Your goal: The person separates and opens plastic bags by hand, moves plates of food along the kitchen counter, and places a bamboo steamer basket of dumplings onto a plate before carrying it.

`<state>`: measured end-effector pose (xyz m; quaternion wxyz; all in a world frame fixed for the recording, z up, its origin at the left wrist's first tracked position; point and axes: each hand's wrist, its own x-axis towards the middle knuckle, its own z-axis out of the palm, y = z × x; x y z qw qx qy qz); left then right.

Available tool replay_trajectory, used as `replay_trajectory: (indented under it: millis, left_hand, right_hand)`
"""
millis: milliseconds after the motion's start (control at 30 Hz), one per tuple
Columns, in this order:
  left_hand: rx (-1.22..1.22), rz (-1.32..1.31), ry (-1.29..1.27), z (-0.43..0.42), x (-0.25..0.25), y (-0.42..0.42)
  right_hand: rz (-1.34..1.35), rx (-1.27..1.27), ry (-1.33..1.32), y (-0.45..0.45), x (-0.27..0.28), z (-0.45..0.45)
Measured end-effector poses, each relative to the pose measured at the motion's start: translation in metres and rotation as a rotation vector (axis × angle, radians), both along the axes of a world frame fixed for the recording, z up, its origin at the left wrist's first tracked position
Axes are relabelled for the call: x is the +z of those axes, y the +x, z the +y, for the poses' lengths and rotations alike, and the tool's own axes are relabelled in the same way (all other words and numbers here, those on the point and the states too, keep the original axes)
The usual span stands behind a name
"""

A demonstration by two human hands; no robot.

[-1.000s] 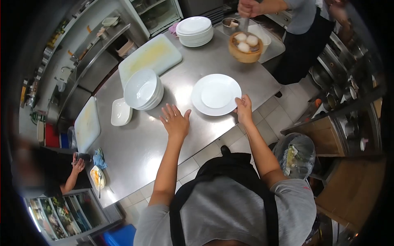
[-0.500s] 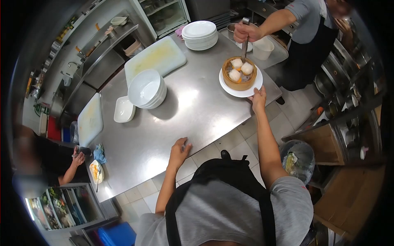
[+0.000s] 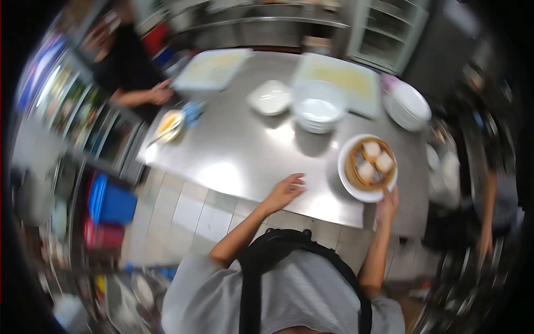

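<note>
My right hand (image 3: 387, 207) grips the near edge of a white plate (image 3: 364, 196) over the right part of the steel table. A round bamboo steamer (image 3: 351, 168) sits on this plate, with three white dumplings (image 3: 384, 162) inside. My left hand (image 3: 286, 191) is over the table's near edge, empty, its fingers loosely apart. Beyond both hands stand stacked white bowls (image 3: 318, 108) and squarish white dishes (image 3: 270, 98). Motion blurs the view somewhat.
Two cutting boards (image 3: 356, 83) and a stack of white plates (image 3: 409, 106) line the table's (image 3: 222, 139) far side. At left are a dish of orange-yellow food (image 3: 169, 123), a blue cloth (image 3: 193, 113) and one person's arm (image 3: 139, 97). Another person's arm (image 3: 488, 214) is at right.
My view has turned left. My right hand has brought the plate and steamer leftward along the table. The other person's hand with the tongs has left the steamer.
</note>
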<state>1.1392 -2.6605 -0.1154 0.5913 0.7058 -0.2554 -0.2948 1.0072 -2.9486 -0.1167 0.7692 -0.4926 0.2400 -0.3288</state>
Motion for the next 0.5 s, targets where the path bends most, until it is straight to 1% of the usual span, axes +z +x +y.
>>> replay_trajectory:
  millis: [33,67,133,167,233,267,333,367,400,433,467,500]
  left_hand:
    - [0.017,0.066,-0.073,0.007,0.002,0.0]
    - [0.018,0.174,-0.113,0.016,0.001,0.001]
    - [0.076,0.394,-0.239,0.041,0.022,-0.007]
    - [0.116,0.385,-0.246,0.058,0.025,-0.007]
    - [0.122,0.533,-0.394,0.097,0.027,-0.011]
    - [0.14,0.522,-0.407,0.121,0.023,-0.012]
    - [0.245,0.58,-0.458,0.178,0.012,-0.015]
    - [0.262,0.566,-0.468,0.202,0.012,-0.016]
    - [0.328,0.586,-0.489,0.23,0.012,-0.018]
    - [0.394,0.609,-0.506,0.258,0.01,-0.023]
    - [0.411,0.603,-0.509,0.285,0.007,-0.028]
    - [0.476,0.595,-0.51,0.311,0.002,-0.032]
  right_hand:
    - [0.028,0.046,0.011,0.011,0.011,0.017]
    - [0.026,0.133,0.012,0.022,0.01,0.031]
    - [0.077,0.405,-0.03,0.036,0.011,0.055]
    - [0.073,0.446,-0.03,0.048,0.005,0.071]
    - [0.105,0.547,0.036,0.067,-0.014,0.116]
    - [0.169,0.609,0.011,0.077,-0.023,0.139]
    - [0.164,0.784,0.009,0.1,-0.027,0.192]
    - [0.156,0.805,0.001,0.111,-0.016,0.226]
    - [0.176,0.84,0.085,0.122,0.005,0.267]
    - [0.2,0.872,0.173,0.129,0.014,0.3]
    - [0.2,0.89,0.174,0.136,0.007,0.324]
    - [0.17,1.011,0.13,0.145,-0.003,0.348]
